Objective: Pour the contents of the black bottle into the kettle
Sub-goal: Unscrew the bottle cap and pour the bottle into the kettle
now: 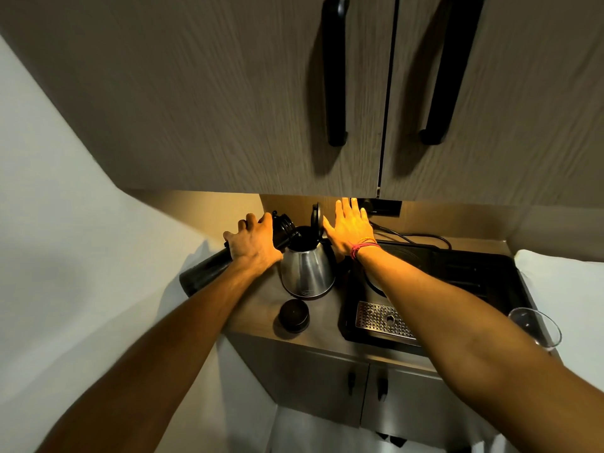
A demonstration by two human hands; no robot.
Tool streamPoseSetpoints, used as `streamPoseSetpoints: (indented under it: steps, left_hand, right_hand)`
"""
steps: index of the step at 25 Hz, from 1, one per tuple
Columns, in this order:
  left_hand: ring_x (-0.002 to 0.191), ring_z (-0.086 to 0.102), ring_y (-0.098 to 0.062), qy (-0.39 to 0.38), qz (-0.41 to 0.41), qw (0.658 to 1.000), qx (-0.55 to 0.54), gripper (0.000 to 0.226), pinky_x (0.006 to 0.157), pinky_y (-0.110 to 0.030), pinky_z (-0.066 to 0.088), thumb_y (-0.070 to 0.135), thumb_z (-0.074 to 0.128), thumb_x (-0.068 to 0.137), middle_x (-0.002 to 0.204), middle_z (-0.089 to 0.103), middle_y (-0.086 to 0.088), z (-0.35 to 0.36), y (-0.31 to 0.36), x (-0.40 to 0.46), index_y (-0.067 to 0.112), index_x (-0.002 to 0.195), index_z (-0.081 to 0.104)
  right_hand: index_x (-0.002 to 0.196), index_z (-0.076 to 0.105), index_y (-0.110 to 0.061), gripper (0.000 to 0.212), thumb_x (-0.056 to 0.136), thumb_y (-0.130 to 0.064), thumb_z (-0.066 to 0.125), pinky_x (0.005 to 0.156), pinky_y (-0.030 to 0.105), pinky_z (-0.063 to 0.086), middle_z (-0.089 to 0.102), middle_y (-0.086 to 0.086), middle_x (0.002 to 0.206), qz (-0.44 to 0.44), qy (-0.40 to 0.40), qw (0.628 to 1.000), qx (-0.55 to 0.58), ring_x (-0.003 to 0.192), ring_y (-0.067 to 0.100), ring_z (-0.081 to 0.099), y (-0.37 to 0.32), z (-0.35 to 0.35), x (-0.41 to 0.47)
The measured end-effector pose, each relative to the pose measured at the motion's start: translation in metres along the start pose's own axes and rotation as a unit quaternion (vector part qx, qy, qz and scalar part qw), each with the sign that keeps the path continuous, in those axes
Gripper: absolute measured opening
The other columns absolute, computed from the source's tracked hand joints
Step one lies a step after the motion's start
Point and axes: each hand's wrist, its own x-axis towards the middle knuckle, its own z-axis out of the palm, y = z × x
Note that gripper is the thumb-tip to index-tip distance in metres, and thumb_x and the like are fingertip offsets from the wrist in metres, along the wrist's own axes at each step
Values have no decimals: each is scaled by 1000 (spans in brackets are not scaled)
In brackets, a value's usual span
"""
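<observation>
My left hand (253,245) grips the black bottle (204,273) around its upper part and holds it tilted, base low to the left, open mouth over the steel kettle's (307,269) opening. The kettle stands on the counter with its black lid (316,219) flipped upright. My right hand (349,225) is flat with fingers spread, just right of the raised lid, thumb against or very near it. The bottle's round black cap (293,314) lies on the counter in front of the kettle. Any liquid flow is hidden.
A black tray (474,282) with a perforated metal drip grate (385,317) fills the counter's right side. A clear glass (536,328) stands at its right edge. Overhead cupboards with black handles (335,70) hang close above. Cables (415,238) run along the back wall.
</observation>
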Motion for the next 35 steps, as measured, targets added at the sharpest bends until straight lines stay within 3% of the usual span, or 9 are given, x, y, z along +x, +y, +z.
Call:
streamPoseSetpoints:
  steps: [35]
  left_hand:
    - [116, 53, -34, -3, 4, 999, 52, 81, 90, -55, 46, 49, 76, 67, 128, 47, -16, -2, 1, -2, 22, 132, 36]
  right_hand:
    - [155, 15, -5, 87, 93, -66, 15, 124, 48, 10, 10, 14, 164, -1, 11, 1000, 5, 153, 31, 5, 3, 1, 1]
